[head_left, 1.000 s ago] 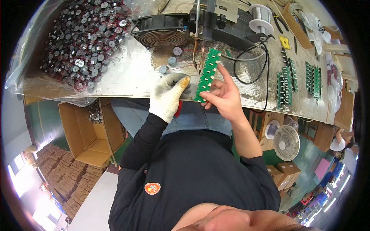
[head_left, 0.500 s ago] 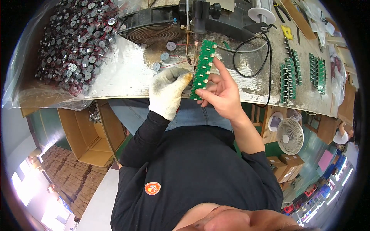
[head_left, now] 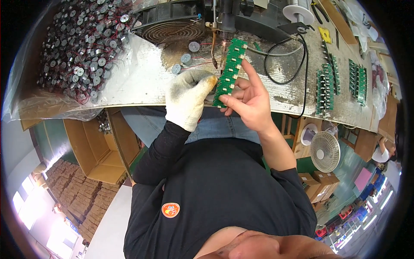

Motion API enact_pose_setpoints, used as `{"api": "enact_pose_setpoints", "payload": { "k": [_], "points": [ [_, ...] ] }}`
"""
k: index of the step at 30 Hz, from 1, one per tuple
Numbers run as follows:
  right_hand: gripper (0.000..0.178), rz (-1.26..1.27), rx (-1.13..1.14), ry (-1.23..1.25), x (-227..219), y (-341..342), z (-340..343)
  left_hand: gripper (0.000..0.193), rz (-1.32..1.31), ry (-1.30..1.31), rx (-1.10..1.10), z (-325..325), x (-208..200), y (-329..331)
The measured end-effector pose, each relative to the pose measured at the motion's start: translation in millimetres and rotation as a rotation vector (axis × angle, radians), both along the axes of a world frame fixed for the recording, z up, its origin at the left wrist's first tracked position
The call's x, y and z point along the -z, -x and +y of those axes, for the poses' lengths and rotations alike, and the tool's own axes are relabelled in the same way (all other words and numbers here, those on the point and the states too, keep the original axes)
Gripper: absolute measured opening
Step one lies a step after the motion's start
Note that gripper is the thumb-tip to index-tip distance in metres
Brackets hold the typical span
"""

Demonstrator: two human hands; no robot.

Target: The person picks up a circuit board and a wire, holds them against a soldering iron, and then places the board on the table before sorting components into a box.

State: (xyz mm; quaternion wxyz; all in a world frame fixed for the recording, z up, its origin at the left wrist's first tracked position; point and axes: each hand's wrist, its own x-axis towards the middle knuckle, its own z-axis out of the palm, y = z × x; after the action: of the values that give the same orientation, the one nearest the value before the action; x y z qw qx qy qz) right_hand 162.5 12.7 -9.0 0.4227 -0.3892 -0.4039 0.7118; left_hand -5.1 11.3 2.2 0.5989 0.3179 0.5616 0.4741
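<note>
My bare right hand (head_left: 249, 98) grips a long green circuit board (head_left: 232, 69) near its lower end, thumb on top and fingers behind. The board stands tilted, with small white connectors along its edge. My left hand (head_left: 186, 97), in a white work glove, is pinched beside the board's left edge; what its fingertips hold is too small to make out. Just beyond the glove lie several round metal discs (head_left: 186, 59) with thin red wires. A soldering iron (head_left: 224, 47) and a thin copper-coloured tube (head_left: 214, 56) point down close to the board's upper left edge.
A large heap of wired discs (head_left: 82, 52) lies in plastic at the left. Behind the hands stands a black fan housing (head_left: 172, 32), with a solder spool (head_left: 298, 15) farther right. A black cable (head_left: 305, 77) loops over the table beside stacked circuit boards (head_left: 325, 88).
The circuit board has shifted slightly and leans a little more to the right. Both hands keep their grips, and the glove has barely moved.
</note>
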Motion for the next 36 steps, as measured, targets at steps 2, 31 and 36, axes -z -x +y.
{"api": "enact_pose_setpoints", "payload": {
  "k": [2,31,36],
  "points": [
    [0.086,-0.001,0.001,-0.001,-2.0,0.9,0.3,0.019,-0.021,0.010,-0.004,0.0,-0.3,0.4],
    [0.085,0.035,0.017,-0.052,0.2,1.8,-2.1,0.017,-0.006,0.038,-0.004,-1.9,-6.3,-0.5],
    [0.085,0.019,0.021,-0.035,4.7,1.7,-3.9,0.017,0.047,0.040,0.014,-2.3,-4.6,-0.7]
  ]
}}
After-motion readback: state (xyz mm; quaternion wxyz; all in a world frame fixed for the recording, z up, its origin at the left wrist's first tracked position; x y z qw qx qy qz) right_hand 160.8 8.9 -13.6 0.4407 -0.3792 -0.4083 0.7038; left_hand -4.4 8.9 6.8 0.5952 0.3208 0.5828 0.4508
